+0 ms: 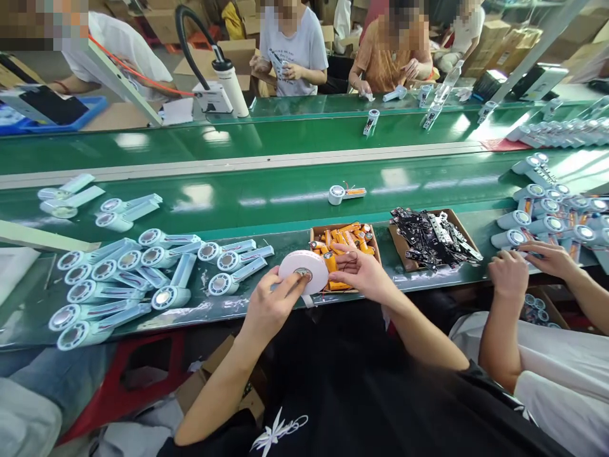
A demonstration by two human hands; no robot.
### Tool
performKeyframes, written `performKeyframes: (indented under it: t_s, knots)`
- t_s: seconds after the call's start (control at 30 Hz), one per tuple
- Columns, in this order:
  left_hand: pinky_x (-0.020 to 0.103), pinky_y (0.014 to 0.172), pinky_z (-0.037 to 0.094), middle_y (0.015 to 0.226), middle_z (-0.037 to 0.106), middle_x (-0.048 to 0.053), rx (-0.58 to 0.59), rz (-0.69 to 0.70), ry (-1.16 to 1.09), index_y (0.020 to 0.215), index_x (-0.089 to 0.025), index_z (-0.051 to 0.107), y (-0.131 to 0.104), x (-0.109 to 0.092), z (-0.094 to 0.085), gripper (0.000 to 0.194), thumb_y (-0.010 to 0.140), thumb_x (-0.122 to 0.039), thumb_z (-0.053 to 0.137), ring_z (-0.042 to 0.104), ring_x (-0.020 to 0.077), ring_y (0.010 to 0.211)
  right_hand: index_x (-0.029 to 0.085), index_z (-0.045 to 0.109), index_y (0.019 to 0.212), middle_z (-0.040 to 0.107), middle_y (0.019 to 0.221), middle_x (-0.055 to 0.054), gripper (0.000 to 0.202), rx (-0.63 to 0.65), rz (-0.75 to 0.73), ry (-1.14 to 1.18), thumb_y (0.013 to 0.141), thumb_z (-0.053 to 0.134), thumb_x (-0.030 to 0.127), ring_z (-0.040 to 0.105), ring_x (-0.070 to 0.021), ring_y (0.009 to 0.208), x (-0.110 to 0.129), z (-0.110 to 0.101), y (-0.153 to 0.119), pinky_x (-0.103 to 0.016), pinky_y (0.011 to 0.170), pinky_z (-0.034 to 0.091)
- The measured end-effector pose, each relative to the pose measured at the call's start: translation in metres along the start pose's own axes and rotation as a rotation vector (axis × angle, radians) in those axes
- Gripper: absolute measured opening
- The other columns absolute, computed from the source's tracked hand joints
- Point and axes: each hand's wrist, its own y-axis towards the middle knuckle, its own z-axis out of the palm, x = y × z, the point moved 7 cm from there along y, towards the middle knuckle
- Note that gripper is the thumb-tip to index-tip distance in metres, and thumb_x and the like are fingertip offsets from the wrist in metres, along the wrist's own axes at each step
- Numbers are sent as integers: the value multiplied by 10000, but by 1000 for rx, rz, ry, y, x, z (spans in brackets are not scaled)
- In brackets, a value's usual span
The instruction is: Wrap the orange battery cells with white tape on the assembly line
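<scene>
I see my left hand (271, 304) clamped on a white tape roll (304, 271), thumb pressed at its hub, just below frame centre; my right hand (364, 273) at the roll's 3 o'clock, fingers loosely curled, touching the roll edge and a thin wire, over a cardboard box of orange batteries (349, 238); box of black circuit boards (432, 238) at 3 o'clock of that; white fan shells (143, 273) piled at 9 o'clock on the green bench (266, 197); a co-worker's hands (528, 263) at far 3 o'clock by more fans; other people sit at 12 o'clock across the belt.
</scene>
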Motion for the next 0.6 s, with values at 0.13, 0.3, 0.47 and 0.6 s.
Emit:
performKeyframes:
  t_s: [0.13, 0.3, 0.47, 0.6]
  knots:
    - [431, 1045, 492, 1064, 772, 38, -19, -2, -1, 1285, -230, 720, 6, -11, 0, 402, 905, -103, 743, 500, 251, 964, 200, 779, 1056, 805, 950, -39, 473, -18, 10, 203, 630, 957, 305, 778, -230, 903, -3, 1, 5, -419, 930, 654]
    - [417, 912, 474, 1011, 764, 46, -10, -53, -102, 1254, -218, 723, 18, -40, 17, 324, 931, -201, 743, 516, 235, 928, 239, 787, 957, 807, 939, -2, 324, -481, -309, 424, 677, 940, 299, 770, -154, 870, 34, -69, 15, -265, 832, 647]
    - [477, 1084, 458, 1371, 674, 71, 359, -94, -403, 1449, -259, 609, 37, 12, 57, 694, 841, -515, 824, 503, 317, 1262, 285, 721, 1184, 794, 1046, -1, 553, -612, -487, 384, 674, 929, 332, 775, -165, 968, 68, -131, 29, -288, 864, 647]
    - [416, 1053, 488, 1211, 744, 57, 295, -407, -304, 1206, -246, 741, 2, 140, 56, 366, 1048, -490, 518, 595, 234, 1163, 327, 652, 1313, 801, 972, -24, 772, -618, -318, 233, 601, 950, 308, 786, -273, 1016, 30, -137, -7, -493, 915, 653]
